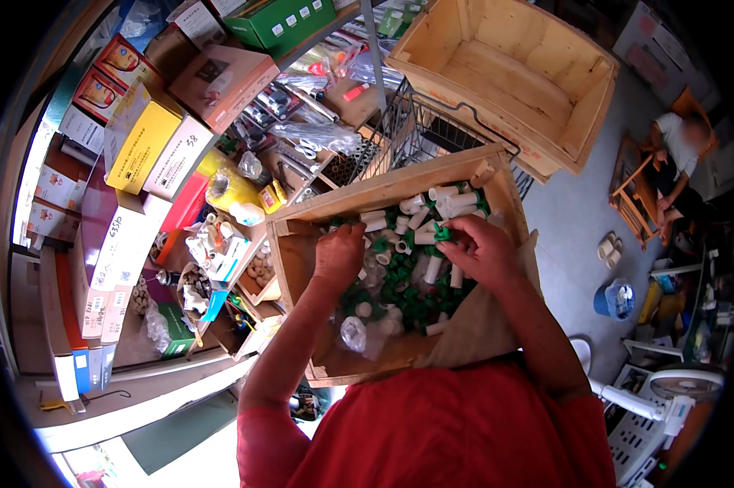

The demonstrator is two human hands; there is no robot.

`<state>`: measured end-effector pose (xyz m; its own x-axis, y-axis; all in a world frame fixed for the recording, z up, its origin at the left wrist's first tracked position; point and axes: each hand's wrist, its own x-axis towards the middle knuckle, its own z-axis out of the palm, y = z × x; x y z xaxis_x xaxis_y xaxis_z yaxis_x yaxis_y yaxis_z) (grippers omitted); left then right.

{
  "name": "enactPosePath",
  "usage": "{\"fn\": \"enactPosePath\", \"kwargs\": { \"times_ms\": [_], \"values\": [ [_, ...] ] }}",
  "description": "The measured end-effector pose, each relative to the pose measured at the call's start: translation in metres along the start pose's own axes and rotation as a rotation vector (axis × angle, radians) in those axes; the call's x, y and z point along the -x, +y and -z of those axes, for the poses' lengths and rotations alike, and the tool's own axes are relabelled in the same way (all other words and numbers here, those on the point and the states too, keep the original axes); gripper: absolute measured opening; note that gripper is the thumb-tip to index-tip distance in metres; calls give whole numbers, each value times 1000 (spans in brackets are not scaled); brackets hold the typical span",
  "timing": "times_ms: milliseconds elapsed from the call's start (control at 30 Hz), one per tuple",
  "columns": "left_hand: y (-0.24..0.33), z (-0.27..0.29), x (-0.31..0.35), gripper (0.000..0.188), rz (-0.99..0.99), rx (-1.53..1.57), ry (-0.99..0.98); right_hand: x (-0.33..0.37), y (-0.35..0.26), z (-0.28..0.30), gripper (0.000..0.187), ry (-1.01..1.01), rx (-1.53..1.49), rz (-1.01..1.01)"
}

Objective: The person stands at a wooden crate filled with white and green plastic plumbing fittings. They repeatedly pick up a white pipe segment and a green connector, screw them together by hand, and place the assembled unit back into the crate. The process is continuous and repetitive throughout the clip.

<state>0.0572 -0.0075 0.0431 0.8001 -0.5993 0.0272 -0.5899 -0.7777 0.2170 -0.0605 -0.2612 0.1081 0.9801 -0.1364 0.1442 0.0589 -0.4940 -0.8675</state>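
Note:
Below me is a wooden box (302, 252) holding a heap of white plastic pipe fittings (433, 270), green plastic pieces (399, 281) and crumpled clear plastic bags (375, 328). My right hand (481, 248), over the right part of the heap, pinches a white pipe fitting with a green end (442, 233) between thumb and fingertips. At the heap's left side, my left hand (340, 252) is closed with its fingertips pointing down. Whatever those fingers hold, if anything, is hidden beneath the hand.
Shelves with cardboard boxes (139, 150) and small wooden bins (257, 272) of parts line the left. Beyond the box stand a black wire basket (420, 130) and a larger wooden crate (513, 69). A person (680, 159) sits at the far right, near a blue bucket (615, 299).

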Motion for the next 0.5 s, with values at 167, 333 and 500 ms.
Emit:
{"fn": "enactPosePath", "kwargs": {
  "times_ms": [167,333,500],
  "values": [
    [8,-24,-24,30,-131,-31,111,-1,-2,2,34,-24,40,-32],
    [37,-23,-28,40,-196,187,48,-3,2,3,31,33,-78,-39],
    [61,-39,-18,53,-211,323,-15,-4,5,2,29,93,-191,20]
  ]
}}
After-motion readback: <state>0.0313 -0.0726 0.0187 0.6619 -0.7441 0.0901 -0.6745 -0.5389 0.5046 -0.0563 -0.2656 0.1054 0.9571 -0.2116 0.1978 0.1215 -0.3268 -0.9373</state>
